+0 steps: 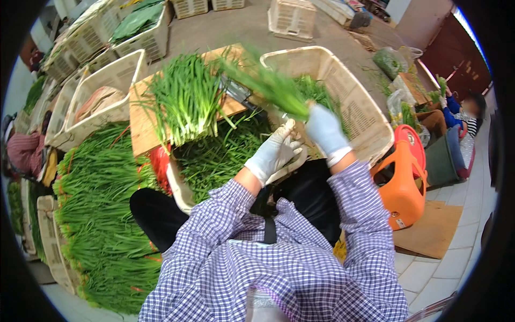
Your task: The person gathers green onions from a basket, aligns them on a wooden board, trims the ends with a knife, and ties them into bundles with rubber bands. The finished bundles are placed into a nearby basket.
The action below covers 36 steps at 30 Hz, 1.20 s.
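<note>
My right hand [326, 128], in a pale glove, is closed around the base end of a bunch of long green leaves [277, 90], like garlic chives. The bunch is blurred and points up and left over the crates. My left hand [277, 151], gloved too, is lower and to the left, its fingers curled near a small pale thing at the thumb; whether it holds anything is unclear. A pile of chives [187, 100] lies on a wooden board [143, 124] at the left. Beneath the board and my left hand, loose green leaves [225, 153] fill a crate.
A white plastic crate [358, 104] with some greens stands at the right. Many tied green bunches [108, 225] are stacked at the left, beside another crate [104, 116]. An orange plastic stool [400, 189] is at my right. Another person [462, 112] sits farther right.
</note>
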Tool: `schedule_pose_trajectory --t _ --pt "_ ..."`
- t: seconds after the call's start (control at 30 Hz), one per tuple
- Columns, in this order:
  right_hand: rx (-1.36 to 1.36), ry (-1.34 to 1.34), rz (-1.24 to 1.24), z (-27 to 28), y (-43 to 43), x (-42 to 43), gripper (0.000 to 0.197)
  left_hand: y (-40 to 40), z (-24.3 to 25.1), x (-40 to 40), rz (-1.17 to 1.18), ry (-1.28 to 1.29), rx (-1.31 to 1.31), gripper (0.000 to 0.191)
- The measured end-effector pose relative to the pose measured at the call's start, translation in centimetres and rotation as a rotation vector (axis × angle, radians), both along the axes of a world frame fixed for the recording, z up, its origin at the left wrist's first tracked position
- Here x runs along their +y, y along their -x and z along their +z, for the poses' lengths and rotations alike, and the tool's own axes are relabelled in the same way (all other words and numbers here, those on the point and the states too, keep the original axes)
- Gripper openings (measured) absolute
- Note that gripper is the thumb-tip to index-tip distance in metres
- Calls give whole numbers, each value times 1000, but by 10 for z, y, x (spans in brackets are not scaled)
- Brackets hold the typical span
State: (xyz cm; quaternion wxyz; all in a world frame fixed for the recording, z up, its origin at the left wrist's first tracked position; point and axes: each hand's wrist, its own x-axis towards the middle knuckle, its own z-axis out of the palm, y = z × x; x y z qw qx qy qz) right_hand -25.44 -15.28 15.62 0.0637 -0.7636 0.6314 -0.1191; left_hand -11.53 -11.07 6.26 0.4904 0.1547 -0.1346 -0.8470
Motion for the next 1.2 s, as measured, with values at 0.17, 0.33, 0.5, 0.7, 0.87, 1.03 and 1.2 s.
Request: schedule_pose_trajectory --t 0.17,0.33,0.5,0.7,0.87,1.03,1.2 --pt "-121 -272 268 -80 -61 92 58 -40 -49 33 233 -305 -137 26" --pt "-469 -433 421 -63 -31 114 50 -92 -69 74 -1 -228 -115 28" --pt "-768 -802 298 -57 5 86 66 -88 -12 113 45 15 -423 48" --pt "-1442 -885 514 -58 -44 37 83 -83 -4 101 -50 242 -537 58" --pt "-1525 -571 453 12 -79 -20 46 -101 27 13 -79 509 -820 60" --pt "-1365 -79 590 64 -96 -95 44 -110 117 -87 189 749 -1052 55" --pt "-1238 -36 617 81 -109 -149 42 -130 124 -183 248 960 -1011 36"
